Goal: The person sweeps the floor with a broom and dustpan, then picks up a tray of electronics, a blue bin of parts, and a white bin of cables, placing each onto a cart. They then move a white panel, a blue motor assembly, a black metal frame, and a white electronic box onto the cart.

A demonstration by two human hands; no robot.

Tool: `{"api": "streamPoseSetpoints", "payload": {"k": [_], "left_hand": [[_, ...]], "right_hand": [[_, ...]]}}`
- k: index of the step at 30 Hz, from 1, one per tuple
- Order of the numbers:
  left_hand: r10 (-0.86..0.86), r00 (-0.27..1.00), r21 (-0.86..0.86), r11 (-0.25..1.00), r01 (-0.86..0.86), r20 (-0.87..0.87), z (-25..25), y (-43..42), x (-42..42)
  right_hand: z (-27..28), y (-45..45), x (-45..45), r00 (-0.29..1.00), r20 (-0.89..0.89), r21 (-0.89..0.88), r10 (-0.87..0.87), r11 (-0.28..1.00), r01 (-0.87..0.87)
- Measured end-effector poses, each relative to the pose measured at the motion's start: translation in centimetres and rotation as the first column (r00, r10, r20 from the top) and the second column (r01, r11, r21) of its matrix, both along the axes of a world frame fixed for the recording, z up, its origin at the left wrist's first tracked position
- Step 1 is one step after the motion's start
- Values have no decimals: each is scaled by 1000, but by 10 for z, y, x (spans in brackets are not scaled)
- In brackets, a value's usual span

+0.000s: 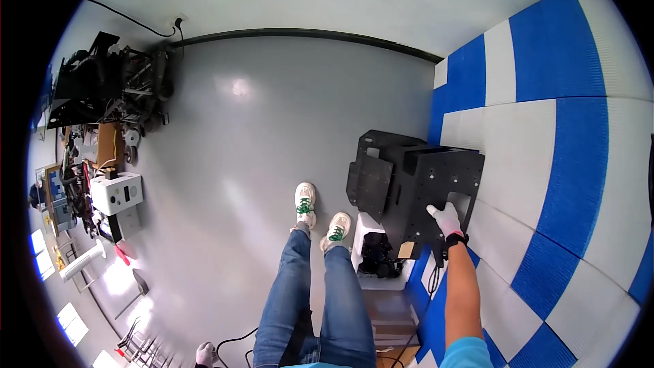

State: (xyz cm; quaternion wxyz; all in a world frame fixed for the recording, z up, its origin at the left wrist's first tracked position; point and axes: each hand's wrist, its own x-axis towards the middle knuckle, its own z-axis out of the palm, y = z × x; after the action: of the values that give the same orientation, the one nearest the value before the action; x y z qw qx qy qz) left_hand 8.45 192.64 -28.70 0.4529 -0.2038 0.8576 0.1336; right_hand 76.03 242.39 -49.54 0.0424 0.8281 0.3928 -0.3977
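My right hand (446, 220), in a white glove with a black wristband, is at a black box-like metal housing (426, 180) with small holes. Its thumb is spread away from the other fingers, beside a rectangular cutout in the housing; whether it touches the metal is unclear. A black panel (370, 177) leans at the housing's left side. Below the wrist hangs a bundled black cable (434, 278). My left hand (205, 354), also gloved, shows only in part at the bottom edge. Its fingers are too small to read, and a thin black cable (235, 338) runs close by.
A white bin (357, 249) with dark items stands by my shoes, with a cardboard box (388, 313) below it. Blue and white padded panels (518, 163) line the right side. Black frames with wheels (129, 82) and a white device (117, 193) stand at left on grey floor (225, 136).
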Motion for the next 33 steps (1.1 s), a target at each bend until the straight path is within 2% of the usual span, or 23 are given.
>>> {"api": "streamPoseSetpoints", "payload": {"k": [2,4,5,6,8,9,10,12,14,16,18,20,22,24,25,26,27,28,29,30,31,32,33], "left_hand": [[-31,999,-9,999,32,26,6,3,2],[-82,994,-30,996,84,75,-1,-8,-9],[-107,994,-1,994,107,14,3,14,8],[-129,991,32,991,131,-47,11,41,32],[-179,984,58,982,178,11,5,53,36],[-192,981,-2,981,192,-8,9,81,52],[-88,995,-29,996,87,-46,5,89,56],[-36,995,20,999,38,-89,-5,90,59],[-86,995,47,995,84,48,-10,80,46],[7,1000,40,999,-8,9,-11,67,42],[-108,994,5,994,108,32,-20,47,29],[-207,977,-12,978,208,53,-34,20,16],[-192,981,16,981,192,27,-42,13,18],[-178,980,85,982,171,85,-45,21,25],[-205,977,102,975,197,67,-39,36,39],[-221,974,119,969,215,39,-31,46,48],[-253,967,138,959,246,32,-33,43,48],[-281,959,155,949,274,25,-39,39,48],[-291,957,153,945,289,-14,-39,44,54],[-352,936,119,929,350,-5,-28,58,61],[-401,916,88,912,401,-25,-22,69,65],[-454,890,52,889,455,-33,-19,71,65],[-450,890,66,888,455,-75,-31,56,59]], "right_hand": [[-11,-7,5,996,-88,109,-12,994,21],[-4,-3,2,998,-61,66,-3,998,7],[10,0,-4,996,-85,51,-33,998,37],[5,-4,-4,1000,30,52,0,999,-1],[18,-4,-12,999,29,38,-31,999,30],[21,-6,-15,998,39,45,-42,998,41],[24,-8,-16,998,47,51,-50,998,48],[24,-13,-14,997,56,90,-58,995,52],[25,-27,-7,998,9,169,-66,984,63],[29,-44,1,990,38,232,-135,965,123],[23,-73,15,977,-27,295,-213,932,211],[47,-94,12,975,-31,267,-218,939,218],[58,-119,13,990,3,209,-144,968,140],[75,-142,8,999,-39,186,-30,982,36],[70,-161,9,993,-100,338,66,941,-28],[60,-179,13,983,-82,314,162,941,-129],[69,-189,5,982,-166,240,86,970,-45],[85,-189,-8,991,-74,61,116,992,-111],[85,-190,-14,989,-114,-40,96,994,-101],[81,-199,-20,986,-51,9,158,987,-158],[88,-198,-30,974,-136,-5,180,983,-182],[64,-212,-23,946,-197,37,257,966,-255],[29,-227,-12,939,-253,-7,233,970,-243]]}}
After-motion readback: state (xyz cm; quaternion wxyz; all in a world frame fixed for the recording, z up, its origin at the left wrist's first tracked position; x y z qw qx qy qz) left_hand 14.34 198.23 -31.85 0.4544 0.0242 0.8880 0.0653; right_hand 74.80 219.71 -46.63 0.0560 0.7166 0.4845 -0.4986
